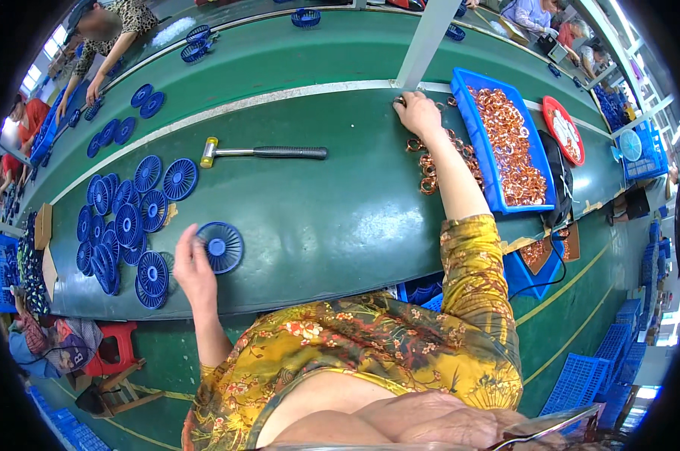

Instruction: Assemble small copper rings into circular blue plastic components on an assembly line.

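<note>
My left hand (pixel 194 267) is beside a blue round slotted plastic disc (pixel 221 247) near the table's front edge. Its fingers are stretched out and overlap the disc's left rim; I cannot tell whether they touch it. Reaching far across the table, my right hand (pixel 419 115) has its fingers bent down and closed at what looks like a small copper ring, mostly hidden by the fingertips. Loose copper rings (pixel 429 171) lie in a heap by that forearm. To the left, a pile of similar blue discs (pixel 129 225) covers the tabletop.
A hammer (pixel 265 152) with a yellow head lies across the middle. On the right stand a blue tray (pixel 496 192) of copper rings and a red bowl (pixel 550 113) with white pieces. A white post (pixel 424 45) rises at the table's far edge. People work beyond the conveyor (pixel 257 71).
</note>
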